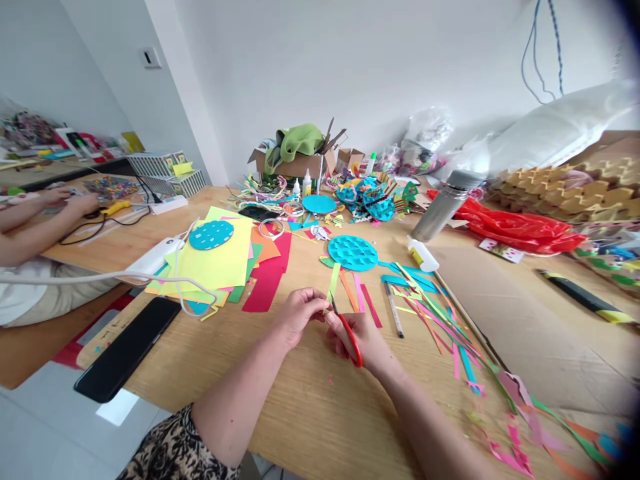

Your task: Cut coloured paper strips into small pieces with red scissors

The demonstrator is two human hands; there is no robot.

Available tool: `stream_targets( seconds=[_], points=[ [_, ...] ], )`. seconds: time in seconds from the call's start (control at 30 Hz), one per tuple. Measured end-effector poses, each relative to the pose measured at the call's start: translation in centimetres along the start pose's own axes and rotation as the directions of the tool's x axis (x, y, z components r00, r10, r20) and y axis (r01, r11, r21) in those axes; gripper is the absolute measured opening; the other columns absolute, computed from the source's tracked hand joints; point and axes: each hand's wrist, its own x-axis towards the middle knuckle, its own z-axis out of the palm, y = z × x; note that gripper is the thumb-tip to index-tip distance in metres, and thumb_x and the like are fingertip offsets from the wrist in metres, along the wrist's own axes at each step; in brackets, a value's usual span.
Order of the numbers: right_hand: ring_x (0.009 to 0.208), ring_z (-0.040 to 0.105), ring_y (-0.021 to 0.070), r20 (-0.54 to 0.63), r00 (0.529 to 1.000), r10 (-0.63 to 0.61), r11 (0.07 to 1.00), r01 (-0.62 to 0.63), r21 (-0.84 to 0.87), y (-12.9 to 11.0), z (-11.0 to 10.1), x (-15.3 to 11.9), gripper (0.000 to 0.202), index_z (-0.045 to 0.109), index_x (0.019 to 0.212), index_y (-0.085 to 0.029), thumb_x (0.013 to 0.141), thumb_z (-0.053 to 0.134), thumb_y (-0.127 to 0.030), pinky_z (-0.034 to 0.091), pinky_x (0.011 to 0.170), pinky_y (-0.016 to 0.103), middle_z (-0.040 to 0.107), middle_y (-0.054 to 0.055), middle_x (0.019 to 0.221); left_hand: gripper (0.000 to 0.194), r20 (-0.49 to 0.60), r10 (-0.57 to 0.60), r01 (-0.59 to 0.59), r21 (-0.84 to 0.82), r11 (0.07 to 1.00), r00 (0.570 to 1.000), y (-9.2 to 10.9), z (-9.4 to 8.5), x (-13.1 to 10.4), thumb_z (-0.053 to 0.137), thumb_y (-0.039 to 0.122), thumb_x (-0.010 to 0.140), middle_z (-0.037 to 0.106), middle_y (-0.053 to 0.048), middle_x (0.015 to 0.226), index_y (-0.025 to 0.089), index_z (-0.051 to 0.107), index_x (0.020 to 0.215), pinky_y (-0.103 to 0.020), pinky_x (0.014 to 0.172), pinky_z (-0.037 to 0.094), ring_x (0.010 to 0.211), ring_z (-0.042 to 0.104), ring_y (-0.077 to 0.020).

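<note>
In the head view, my right hand grips a pair of scissors with red handles, blades pointing away from me. My left hand pinches the lower end of a light green paper strip, close beside the blades. That strip runs up to a blue oval paper piece with a woven-looking surface. Orange, pink and red strips lie below the oval. Whether the blades touch the green strip is hard to make out between the fingers.
Coloured paper sheets and a black phone lie at left. Right of my hands are a pen, loose paper strips, a metal bottle, cardboard and a cutter knife. Another person's hands work at far left.
</note>
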Motion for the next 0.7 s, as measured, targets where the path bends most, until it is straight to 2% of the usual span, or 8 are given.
stream_targets(
  seconds=[0.27, 0.7],
  points=[
    [0.034, 0.041, 0.0079, -0.001, 1.0, -0.009, 0.999, 0.009, -0.043, 0.11, -0.05, -0.02, 0.06, 0.052, 0.053, -0.014, 0.077, 0.046, -0.069, 0.03, 0.036, 0.019, 0.051, 0.002, 0.04, 0.016, 0.006, 0.003, -0.003, 0.037, 0.999, 1.0, 0.18, 0.17, -0.15, 0.069, 0.022, 0.061, 0.057, 0.0, 0.057, 0.013, 0.057, 0.062, -0.022, 0.056, 0.039, 0.054, 0.05, -0.0081],
    [0.035, 0.04, 0.0077, 0.011, 1.0, -0.01, 0.999, 0.01, -0.048, -0.09, -0.2, 0.08, 0.062, 0.051, 0.052, -0.015, 0.076, 0.045, -0.072, 0.028, 0.036, 0.02, 0.049, 0.002, 0.039, 0.012, 0.016, 0.0, 0.0, 0.036, 0.999, 1.0, 0.08, -0.05, -0.01, 0.067, 0.021, 0.061, 0.06, -0.001, 0.059, 0.012, 0.059, 0.063, -0.023, 0.057, 0.039, 0.055, 0.052, -0.009]
  ],
)
